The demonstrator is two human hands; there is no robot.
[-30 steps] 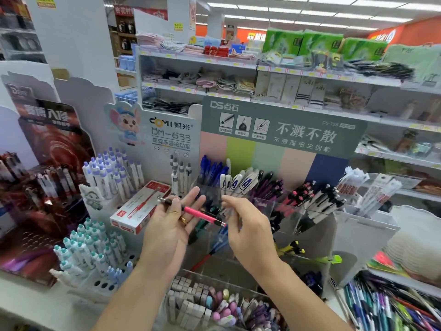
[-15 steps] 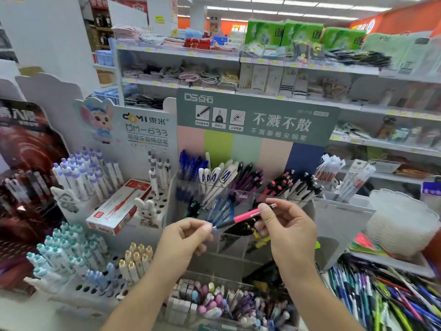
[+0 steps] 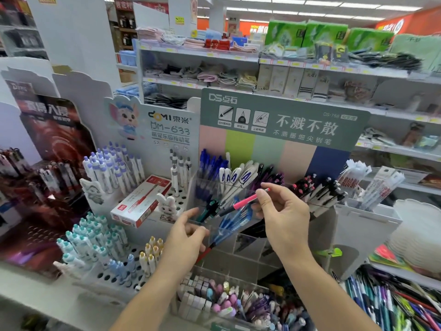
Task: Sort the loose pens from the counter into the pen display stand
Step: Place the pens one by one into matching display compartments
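My right hand point(image 3: 284, 216) pinches a pink pen point(image 3: 243, 201) near its upper end, its dark tip slanting down-left over the clear compartments of the pen display stand point(image 3: 274, 249). Blue pens point(image 3: 236, 220) lie in the compartment just under the tip. My left hand point(image 3: 186, 237) hovers beside the stand's left wall with fingers apart, holding nothing. The stand's back row holds blue, white and black pens under a green header card point(image 3: 281, 120).
A red pen box point(image 3: 140, 201) lies on the white Domi rack point(image 3: 105, 275) at left, which holds several upright pens. A clear tray of erasers and small pens point(image 3: 229, 304) sits in front. Loose pens point(image 3: 401, 304) are heaped at lower right. White plates point(image 3: 420, 235) stack at right.
My left hand let go of the pink pen and dropped away to the left. My right hand kept the pen and carried it up and toward the stand's compartments.
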